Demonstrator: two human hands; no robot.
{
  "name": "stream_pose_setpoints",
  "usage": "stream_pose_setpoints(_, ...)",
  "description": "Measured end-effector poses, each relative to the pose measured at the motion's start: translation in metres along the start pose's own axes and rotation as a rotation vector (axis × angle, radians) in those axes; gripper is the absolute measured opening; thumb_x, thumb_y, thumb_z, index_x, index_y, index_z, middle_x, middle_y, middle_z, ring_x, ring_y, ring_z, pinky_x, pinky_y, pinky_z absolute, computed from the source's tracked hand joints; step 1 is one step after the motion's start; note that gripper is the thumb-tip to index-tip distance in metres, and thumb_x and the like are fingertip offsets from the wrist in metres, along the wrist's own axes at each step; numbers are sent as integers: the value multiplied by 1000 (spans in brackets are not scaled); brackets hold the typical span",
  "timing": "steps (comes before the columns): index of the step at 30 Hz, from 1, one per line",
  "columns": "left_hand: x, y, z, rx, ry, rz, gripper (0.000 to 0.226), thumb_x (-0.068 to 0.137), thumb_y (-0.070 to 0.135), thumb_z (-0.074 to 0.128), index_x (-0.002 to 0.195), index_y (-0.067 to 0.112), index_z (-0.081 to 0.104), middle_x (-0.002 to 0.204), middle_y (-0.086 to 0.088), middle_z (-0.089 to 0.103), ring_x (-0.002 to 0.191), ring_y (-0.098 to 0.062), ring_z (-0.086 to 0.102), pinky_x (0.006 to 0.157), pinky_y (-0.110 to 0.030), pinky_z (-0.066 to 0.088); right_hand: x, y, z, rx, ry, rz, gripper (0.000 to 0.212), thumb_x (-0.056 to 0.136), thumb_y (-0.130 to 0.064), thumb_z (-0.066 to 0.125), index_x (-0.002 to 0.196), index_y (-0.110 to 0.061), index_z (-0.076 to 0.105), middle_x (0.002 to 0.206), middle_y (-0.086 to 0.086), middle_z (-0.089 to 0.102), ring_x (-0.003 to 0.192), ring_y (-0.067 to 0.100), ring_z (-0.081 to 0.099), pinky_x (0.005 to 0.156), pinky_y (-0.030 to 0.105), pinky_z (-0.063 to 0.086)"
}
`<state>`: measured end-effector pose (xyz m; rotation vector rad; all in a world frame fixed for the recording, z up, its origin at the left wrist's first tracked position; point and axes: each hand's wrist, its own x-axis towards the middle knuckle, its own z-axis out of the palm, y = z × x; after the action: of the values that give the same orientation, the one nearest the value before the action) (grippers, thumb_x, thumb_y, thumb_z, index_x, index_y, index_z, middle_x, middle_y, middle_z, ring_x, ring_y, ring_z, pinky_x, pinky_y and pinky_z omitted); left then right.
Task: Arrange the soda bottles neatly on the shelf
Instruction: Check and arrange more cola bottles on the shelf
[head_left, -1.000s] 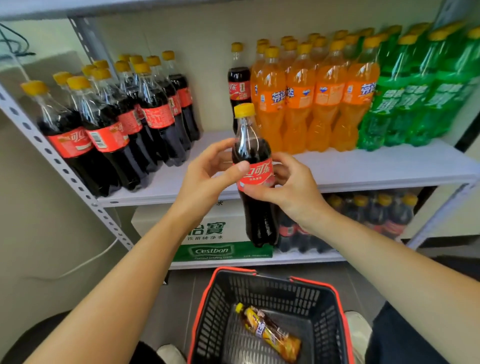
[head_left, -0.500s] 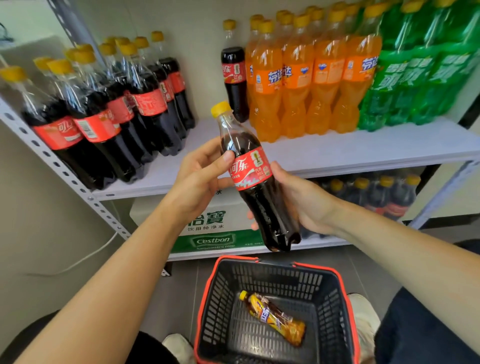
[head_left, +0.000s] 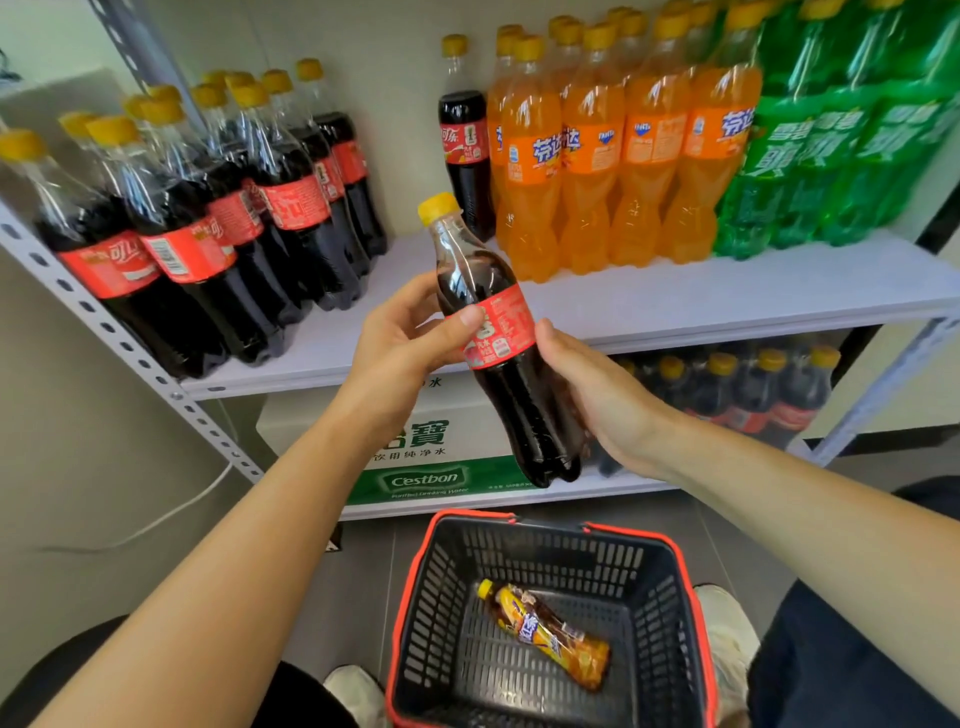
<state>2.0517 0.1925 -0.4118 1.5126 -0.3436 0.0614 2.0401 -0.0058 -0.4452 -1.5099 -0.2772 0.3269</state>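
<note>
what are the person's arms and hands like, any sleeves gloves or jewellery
No sleeves show on the left forearm or right forearm; both are bare to the frame edge. The left hand and right hand wear no gloves, and no ring, watch or wristband is visible.

Cola bottle (head_left: 519, 395), upright a second ago, now tilted: cap (head_left: 438, 208) leaning left, base swung right. Right hand (head_left: 602, 405) slid from label (head_left: 501, 327) toward lower body. Label rotated, fine print now facing out under left hand (head_left: 400, 348) thumb.
</note>
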Motion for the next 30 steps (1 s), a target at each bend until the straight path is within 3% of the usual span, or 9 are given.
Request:
stream_pose_setpoints(2,-1,-3,-2,-40,-48,-6,45,96,13,58,138,-1,54,123,-11,67,111,-25,66,93,-41,56,2,-1,0,73,-38,54,59,89,-71,46,128,-31,67,129,-4,69,123,16,63,112,48,43)
stream_pose_setpoints(5,-2,-5,-1,-83,-87,-30,47,99,12,51,144,-2,49,129,-16,64,117,-29,63,99,-44,55,3,-2,-1,175,-105,159,62,80,-74,54,121,-30,71,121,4,73,109,25,71,93,43,57)
stream_pose_setpoints(7,-1,-3,2,-100,-93,-69,47,97,15,51,142,1,52,124,-13,65,110,-25,64,96,-39,55,4,0,-3,178,-107,155,71,76,-74,60,123,-23,70,119,7,73,110,26,71,97,46,54)
stream_pose_setpoints(12,1,-2,8,12,1,-90,36,91,32,64,124,18,66,106,4,73,97,-12,70,81,-26,56,3,5,-3,116,-36,54,57,82,-62,64,116,-16,73,114,5,76,109,19,71,95,35,49)
stream_pose_setpoints(16,1,-3,4,20,49,-65,43,89,27,70,130,13,64,112,-2,74,103,-19,71,85,-34,57,3,8,-3,63,14,55,58,80,-62,67,115,-17,72,111,6,76,105,22,72,90,37,52)
stream_pose_setpoints(22,-3,-5,-1,-65,-65,-20,39,95,14,60,134,9,59,120,-7,70,112,-23,67,90,-37,56,10,7,-9,132,-69,142,55,88,-66,54,123,-27,72,126,3,71,121,19,64,109,41,44)
stream_pose_setpoints(25,-5,-7,0,-69,-102,-27,45,94,11,58,139,8,55,123,-12,69,113,-26,67,91,-38,56,11,7,-10,89,-109,138,51,90,-67,51,119,-32,74,123,0,72,116,15,67,103,38,46)
stream_pose_setpoints(30,-4,-4,3,-143,-102,-74,46,93,10,54,139,8,54,120,-10,66,108,-25,63,95,-42,55,9,6,-11,105,-105,61,52,94,-59,54,122,-19,71,122,7,73,116,21,68,99,34,49)
